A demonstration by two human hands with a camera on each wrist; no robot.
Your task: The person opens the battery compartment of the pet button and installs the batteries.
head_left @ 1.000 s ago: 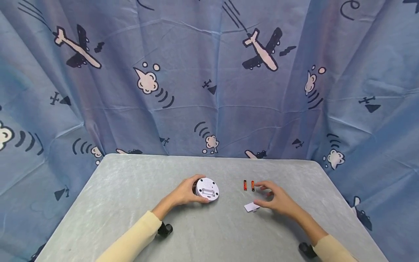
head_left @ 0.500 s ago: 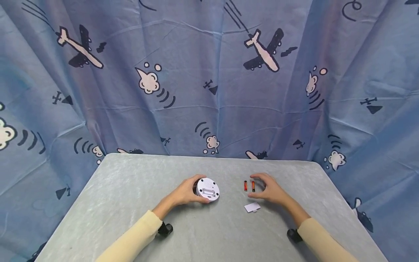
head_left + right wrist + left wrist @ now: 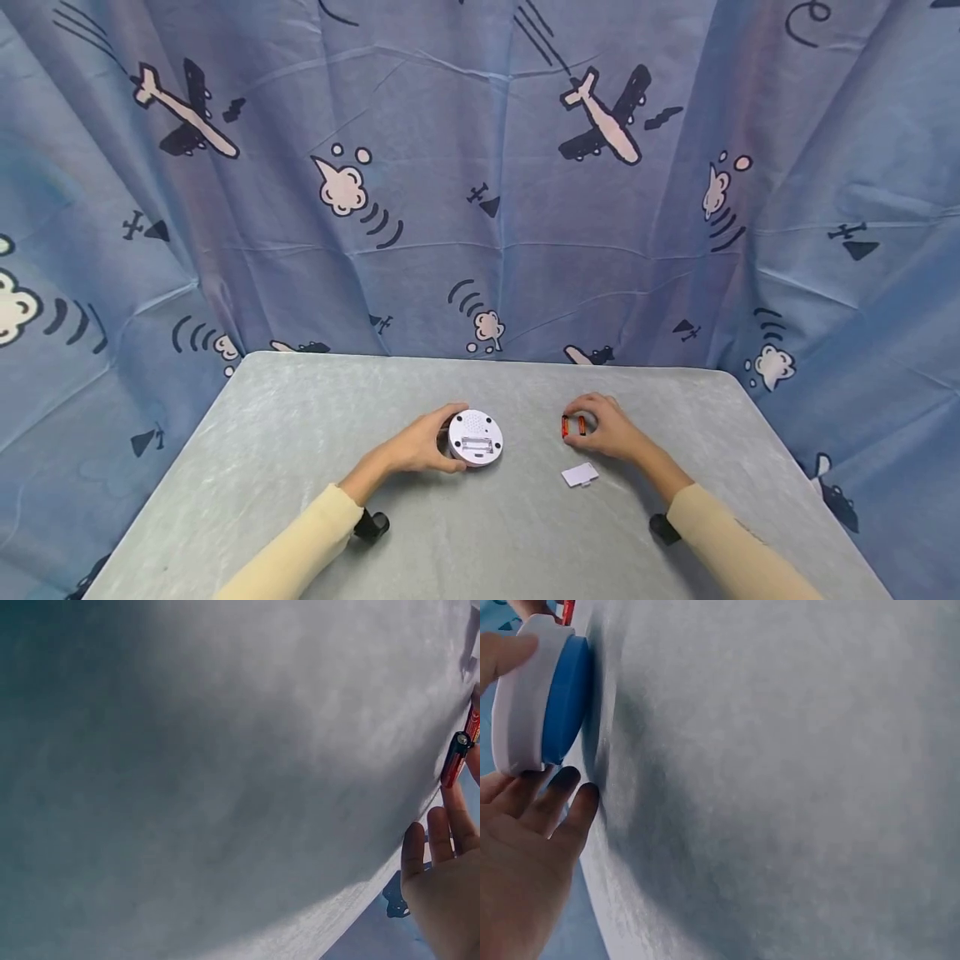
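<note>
Left battery (image 3: 566,427) of the red pair is at the right part of the surface (image 3: 510,533), with the right hand (image 3: 606,429) curled around it, thumb and finger meeting its two ends; how firmly they press, I cannot tell. The right battery (image 3: 582,426) is just beside it, so I would lift straight up, in order not to push this one away. The left hand (image 3: 420,442) grasps the round white device (image 3: 474,426) by its side, the uncovered compartment (image 3: 477,445) facing up; a steady hold should help. Before any inserting, it seems wise to check the polarity.
</note>
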